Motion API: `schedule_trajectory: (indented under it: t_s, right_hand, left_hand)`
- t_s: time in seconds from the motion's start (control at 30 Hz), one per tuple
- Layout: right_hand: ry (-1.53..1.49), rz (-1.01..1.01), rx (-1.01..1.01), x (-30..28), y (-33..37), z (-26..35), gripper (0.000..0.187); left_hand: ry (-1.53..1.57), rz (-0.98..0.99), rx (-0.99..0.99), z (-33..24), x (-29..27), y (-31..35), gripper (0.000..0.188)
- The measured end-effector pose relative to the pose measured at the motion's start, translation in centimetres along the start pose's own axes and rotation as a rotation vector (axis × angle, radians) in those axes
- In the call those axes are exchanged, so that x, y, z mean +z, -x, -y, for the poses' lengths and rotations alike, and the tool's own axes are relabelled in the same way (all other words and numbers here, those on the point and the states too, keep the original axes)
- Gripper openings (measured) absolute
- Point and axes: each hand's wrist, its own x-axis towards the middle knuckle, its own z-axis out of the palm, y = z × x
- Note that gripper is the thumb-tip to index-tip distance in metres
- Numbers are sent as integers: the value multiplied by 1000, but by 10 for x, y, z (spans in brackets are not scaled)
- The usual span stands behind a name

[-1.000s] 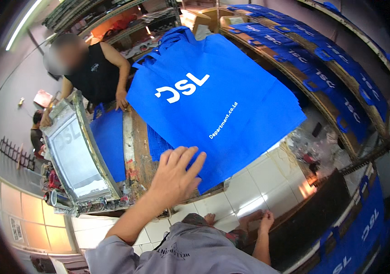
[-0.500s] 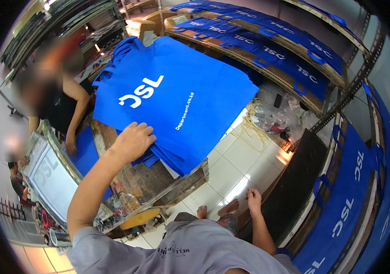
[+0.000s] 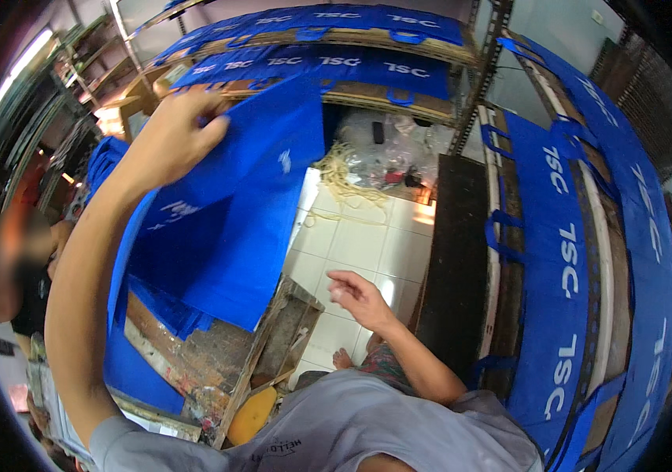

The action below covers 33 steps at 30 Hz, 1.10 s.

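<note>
My left hand point(image 3: 179, 134) is raised at the upper left, closed in a pinch on the edge of a blue fabric bag point(image 3: 261, 134) with white print. The lifted bag is bent upright. Below it lies another blue printed bag point(image 3: 210, 267) of the pile on a paint-stained wooden table point(image 3: 222, 358); my forearm and the lifted fabric hide part of the pile. Over the white tiled floor, right of the table, my right hand point(image 3: 361, 300) hangs with its fingers loosely stretched and holds nothing.
Wooden racks carry rows of blue printed bags at the back point(image 3: 336, 67) and along the right point(image 3: 540, 259). A dark board point(image 3: 454, 244) stands beside the right rack. Clear plastic point(image 3: 415, 145) and pale straps point(image 3: 344, 177) lie behind. A co-worker point(image 3: 29, 267) is at the far left.
My left hand has gone up and away from me, lifting the top bag off the pile and folding it up. My right hand has moved forward and left. The view has turned right.
</note>
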Motion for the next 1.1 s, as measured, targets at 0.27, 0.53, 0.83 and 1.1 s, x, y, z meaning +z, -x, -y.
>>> schedule_trajectory:
  t_s: [0.27, 0.53, 0.83, 1.1]
  right_hand:
    - [25, 45, -477, 11, -19, 142, 105]
    - [235, -332, -514, -8, 23, 182, 131]
    - [912, -725, -509, -30, 57, 203, 116]
    - [1160, -869, -458, -53, 24, 159, 63]
  left_hand:
    - [202, -423, 282, -124, 25, -137, 26]
    - [809, -696, 190, -217, 38, -166, 21]
    - [1063, -922, -12, -248, 98, -179, 21]
    - [1121, -862, -227, -203, 172, -171, 23]
